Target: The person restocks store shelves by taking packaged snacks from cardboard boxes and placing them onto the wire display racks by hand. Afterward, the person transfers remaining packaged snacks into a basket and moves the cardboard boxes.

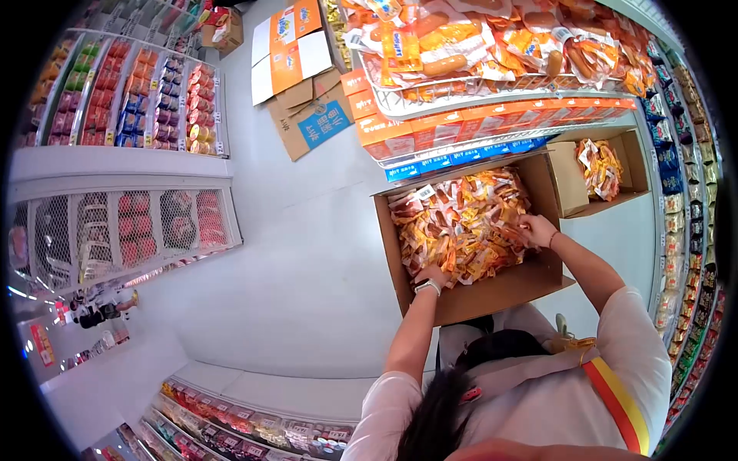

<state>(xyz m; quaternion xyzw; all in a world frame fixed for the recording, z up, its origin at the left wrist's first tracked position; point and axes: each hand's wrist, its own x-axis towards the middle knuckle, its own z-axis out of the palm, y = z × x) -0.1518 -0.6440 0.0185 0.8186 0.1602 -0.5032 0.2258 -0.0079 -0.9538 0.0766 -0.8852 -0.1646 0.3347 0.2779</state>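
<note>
A large open cardboard box (546,283) stands on the floor, filled with small orange and yellow wrapped snack packets (465,223). My left hand (434,276), with a watch on its wrist, reaches in at the near left part of the box and touches the packets; its fingertips are partly hidden among them. At the right side of the same box, my right hand (536,230) has its fingers bent together against the packets. Whatever it holds is too small to make out.
A smaller open box (634,180) with similar packets stands at the right. Ahead is a wire rack (430,100) heaped with packets above orange cartons. Flattened cardboard (307,115) lies on the floor. Stocked shelves line both sides; a distant person (104,313) is at far left.
</note>
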